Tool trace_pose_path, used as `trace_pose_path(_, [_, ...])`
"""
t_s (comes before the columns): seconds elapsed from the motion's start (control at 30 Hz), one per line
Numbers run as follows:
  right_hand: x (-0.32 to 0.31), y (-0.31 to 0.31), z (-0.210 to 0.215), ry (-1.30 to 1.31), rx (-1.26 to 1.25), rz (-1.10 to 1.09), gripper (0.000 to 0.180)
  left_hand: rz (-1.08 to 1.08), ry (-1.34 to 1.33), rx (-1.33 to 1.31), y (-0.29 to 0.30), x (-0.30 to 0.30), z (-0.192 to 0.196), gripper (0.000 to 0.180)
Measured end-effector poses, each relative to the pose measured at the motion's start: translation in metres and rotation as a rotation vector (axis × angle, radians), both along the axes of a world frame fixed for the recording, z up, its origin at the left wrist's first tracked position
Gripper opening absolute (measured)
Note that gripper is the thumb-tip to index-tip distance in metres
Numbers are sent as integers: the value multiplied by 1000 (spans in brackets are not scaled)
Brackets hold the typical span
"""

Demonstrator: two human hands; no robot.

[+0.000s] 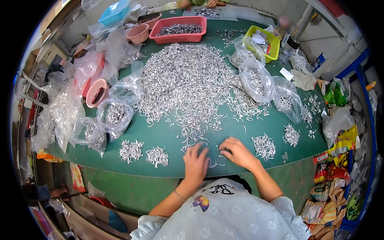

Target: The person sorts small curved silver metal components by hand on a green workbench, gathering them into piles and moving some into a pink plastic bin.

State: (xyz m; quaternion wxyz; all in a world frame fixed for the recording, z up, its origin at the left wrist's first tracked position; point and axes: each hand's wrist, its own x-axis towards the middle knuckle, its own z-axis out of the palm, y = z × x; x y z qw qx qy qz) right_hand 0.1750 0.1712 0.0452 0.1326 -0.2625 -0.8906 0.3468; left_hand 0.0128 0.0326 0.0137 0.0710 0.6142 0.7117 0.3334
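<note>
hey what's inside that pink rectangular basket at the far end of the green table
The pink basket holds a shallow heap of small silver curved metal pieces, like the big pile spread on the table. Its walls and the top layer hide whatever lies beneath.

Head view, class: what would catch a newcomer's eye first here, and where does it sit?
The huge heap of small curved silvery metal pieces fills the middle of the round green table. At its near edge the left hand and right hand rest among a few loose pieces, with small sorted piles either side. A pink plastic tray of similar pieces stands at the far side.
</note>
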Motion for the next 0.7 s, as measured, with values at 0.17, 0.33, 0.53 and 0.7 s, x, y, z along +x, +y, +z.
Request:
trace_pose_path(0.17, [-37,18,13,194,184,-139,29,140,155,-125,26,-22,11,52])
trace_pose_path(0.33, [-69,7,-23,101,409,15,31,64,90,-77,33,-37,-1,36])
trace_pose_path(0.53, [-35,29,-26,64,246,-1,23,-67,-57,6,37,-41,-3,23])
trace_pose_path(0.7, [-23,34,-16,235,-27,-144,18,-89,-127,54,47,-32,-1,18])
